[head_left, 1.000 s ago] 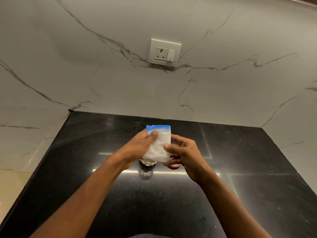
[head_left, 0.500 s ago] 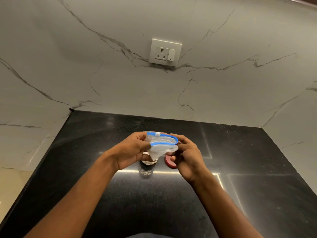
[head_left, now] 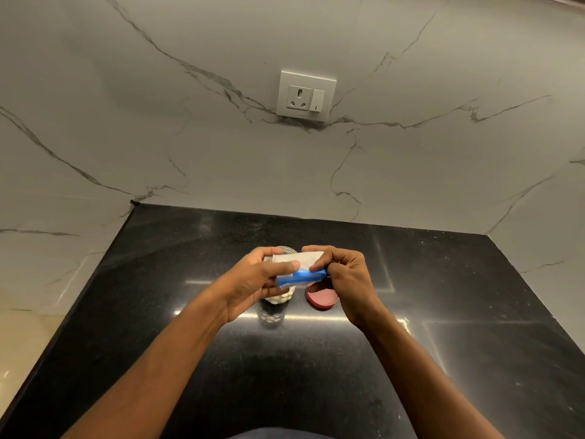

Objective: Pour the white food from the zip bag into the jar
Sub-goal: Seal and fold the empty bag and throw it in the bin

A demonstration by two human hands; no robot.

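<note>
Above the jar, both hands pinch the zip bag; left hand, right hand.

left forearm and right forearm bare; dark blue-grey garment below

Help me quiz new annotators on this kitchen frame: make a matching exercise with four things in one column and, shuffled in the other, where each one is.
Things:
1. zip bag
2. jar
3. red lid
4. socket

Places:
A. lying flat on the black counter, right of the jar
B. held between the left hand and the right hand
C. set in the marble wall
D. standing on the counter with white food inside

Pairs: 1-B; 2-D; 3-A; 4-C.
</note>
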